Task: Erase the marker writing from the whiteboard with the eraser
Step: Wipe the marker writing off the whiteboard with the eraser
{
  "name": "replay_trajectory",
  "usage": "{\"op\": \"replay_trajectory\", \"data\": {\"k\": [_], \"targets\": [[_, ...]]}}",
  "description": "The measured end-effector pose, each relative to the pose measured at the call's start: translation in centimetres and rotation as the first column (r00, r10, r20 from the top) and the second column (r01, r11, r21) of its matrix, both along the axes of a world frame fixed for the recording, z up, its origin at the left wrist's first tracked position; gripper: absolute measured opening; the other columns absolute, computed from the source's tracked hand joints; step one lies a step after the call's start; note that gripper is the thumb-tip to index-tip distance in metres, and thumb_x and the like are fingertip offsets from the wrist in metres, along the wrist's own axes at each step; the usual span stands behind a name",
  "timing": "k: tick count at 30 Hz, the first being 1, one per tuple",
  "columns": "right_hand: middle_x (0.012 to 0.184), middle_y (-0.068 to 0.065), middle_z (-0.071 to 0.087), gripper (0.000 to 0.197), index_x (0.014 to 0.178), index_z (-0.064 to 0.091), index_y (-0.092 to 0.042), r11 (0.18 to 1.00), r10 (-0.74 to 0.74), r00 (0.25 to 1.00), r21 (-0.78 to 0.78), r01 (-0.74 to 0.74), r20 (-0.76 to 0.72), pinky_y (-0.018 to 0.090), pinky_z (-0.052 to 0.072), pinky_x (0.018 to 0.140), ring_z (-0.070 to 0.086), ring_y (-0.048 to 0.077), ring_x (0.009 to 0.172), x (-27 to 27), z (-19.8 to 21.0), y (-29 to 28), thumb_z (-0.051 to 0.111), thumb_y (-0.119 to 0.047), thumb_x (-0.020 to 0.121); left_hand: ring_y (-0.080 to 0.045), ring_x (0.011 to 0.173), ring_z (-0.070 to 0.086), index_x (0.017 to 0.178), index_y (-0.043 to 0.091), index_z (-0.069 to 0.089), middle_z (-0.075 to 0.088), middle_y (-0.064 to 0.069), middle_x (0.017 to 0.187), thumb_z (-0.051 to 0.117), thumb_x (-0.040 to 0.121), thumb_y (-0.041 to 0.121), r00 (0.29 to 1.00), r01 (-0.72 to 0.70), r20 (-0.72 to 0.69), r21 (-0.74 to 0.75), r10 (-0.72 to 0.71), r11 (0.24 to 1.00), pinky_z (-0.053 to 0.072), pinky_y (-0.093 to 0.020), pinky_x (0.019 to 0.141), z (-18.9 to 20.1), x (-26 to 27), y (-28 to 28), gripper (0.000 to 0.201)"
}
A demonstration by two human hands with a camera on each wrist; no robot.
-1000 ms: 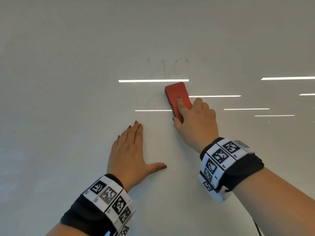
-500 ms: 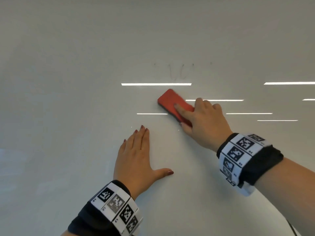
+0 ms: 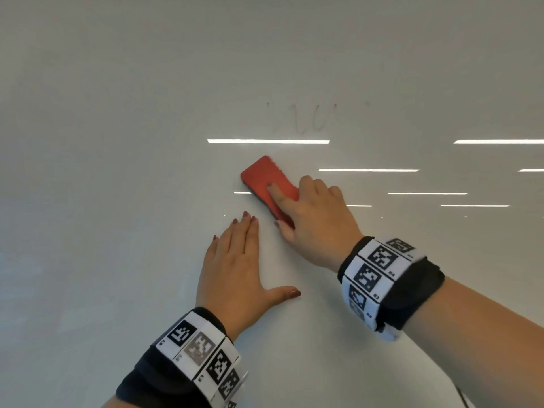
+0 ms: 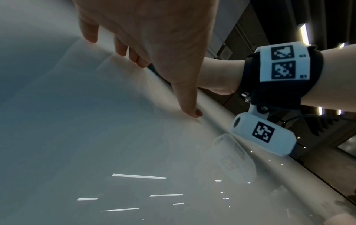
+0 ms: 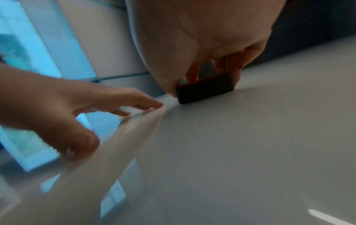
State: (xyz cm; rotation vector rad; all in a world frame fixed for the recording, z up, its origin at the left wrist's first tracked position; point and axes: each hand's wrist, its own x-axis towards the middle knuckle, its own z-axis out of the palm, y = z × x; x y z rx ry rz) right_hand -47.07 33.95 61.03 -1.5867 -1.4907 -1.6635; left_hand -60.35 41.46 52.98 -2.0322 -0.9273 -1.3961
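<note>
A red eraser [image 3: 266,178] with a dark felt underside [image 5: 205,89] lies flat against the whiteboard [image 3: 117,142]. My right hand [image 3: 312,219] grips it, thumb on its near side, index finger along its top and the other fingers over its far edge. Faint grey smears of marker writing [image 3: 309,119] remain above the eraser. My left hand [image 3: 238,266] lies flat on the board just below and left of the eraser, fingers straight and thumb spread [image 4: 189,106]. In the right wrist view the left hand [image 5: 57,109] appears blurred at the left.
Bright reflections of ceiling light strips [image 3: 268,141] cross the board. The board's edge [image 4: 250,140] runs diagonally in the left wrist view, with a dark room beyond it. The right wrist camera unit [image 4: 262,134] hangs just above the board.
The eraser has swung from nearly upright to slanting up-left and slid left and down, closer to my left fingertips. The left hand has stayed flat on the board.
</note>
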Motion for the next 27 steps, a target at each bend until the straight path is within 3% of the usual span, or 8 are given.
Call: {"op": "replay_trajectory", "data": {"k": [3,7,10,13,19,27], "targets": [[0.106,0.012,0.048,0.054,0.146,0.029,-0.032,0.997,-0.028,0.988,-0.063,0.038,0.153,0.04,0.034,0.076,0.046,0.027,0.091,1.0,0.5,-0.9,0.035,-0.046,0.094,-0.016,0.145,-0.001,0.149,0.017,-0.01,-0.008,0.001,0.158,0.034,0.058,0.092,1.0,-0.011,-0.012,-0.014,0.011,1.0,0.008,-0.036,0.117,0.1,0.0,-0.3,0.127],[0.116,0.013,0.043,0.056,0.148,0.019,-0.033,0.996,-0.079,0.996,0.034,0.08,-0.046,0.043,0.035,0.085,0.044,0.03,0.102,2.4,2.6,-1.9,0.03,-0.048,0.095,-0.016,0.144,-0.008,0.147,0.017,-0.017,-0.016,0.003,0.156,0.033,0.059,0.091,0.999,-0.016,-0.03,-0.031,0.015,0.999,0.004,-0.036,0.118,0.1,-0.1,-0.3,0.126],[0.114,0.013,0.043,0.057,0.148,0.018,-0.03,0.985,-0.088,0.981,0.131,0.112,-0.171,0.043,0.036,0.084,0.044,0.03,0.1,3.3,3.5,-2.1,0.03,-0.048,0.096,-0.014,0.144,-0.01,0.147,0.018,-0.019,-0.018,0.004,0.156,0.03,0.057,0.092,1.0,-0.002,-0.028,-0.033,0.001,0.999,0.0,-0.035,0.118,0.1,-0.3,-0.3,0.125],[0.113,0.014,0.043,0.058,0.149,0.018,-0.027,0.982,-0.078,0.978,0.154,0.109,-0.194,0.041,0.035,0.079,0.044,0.03,0.099,3.3,3.3,-1.5,0.031,-0.047,0.095,-0.014,0.144,-0.01,0.147,0.019,-0.017,-0.018,0.005,0.156,0.033,0.058,0.092,1.0,0.005,-0.016,-0.045,-0.005,0.999,0.001,-0.036,0.118,0.2,-0.2,-0.4,0.126],[0.111,0.013,0.044,0.058,0.148,0.022,-0.029,0.996,-0.039,0.996,0.072,0.045,-0.075,0.04,0.035,0.08,0.043,0.029,0.097,4.8,1.9,-2.0,0.034,-0.047,0.094,-0.016,0.143,-0.005,0.149,0.017,-0.011,-0.01,0.003,0.156,0.044,0.06,0.089,0.999,-0.036,-0.007,-0.043,0.036,0.998,0.005,-0.031,0.116,0.6,0.3,-1.0,0.127],[0.118,0.003,0.04,0.054,0.146,0.013,-0.048,0.995,-0.024,0.994,-0.092,0.033,0.105,0.038,0.031,0.091,0.04,0.022,0.107,8.2,3.3,-5.3,0.033,-0.046,0.096,-0.015,0.143,0.004,0.15,0.019,-0.002,0.0,0.003,0.157,0.046,0.061,0.087,0.999,-0.034,0.042,-0.027,0.035,0.999,0.016,-0.033,0.116,3.0,0.9,-1.5,0.121]]}}
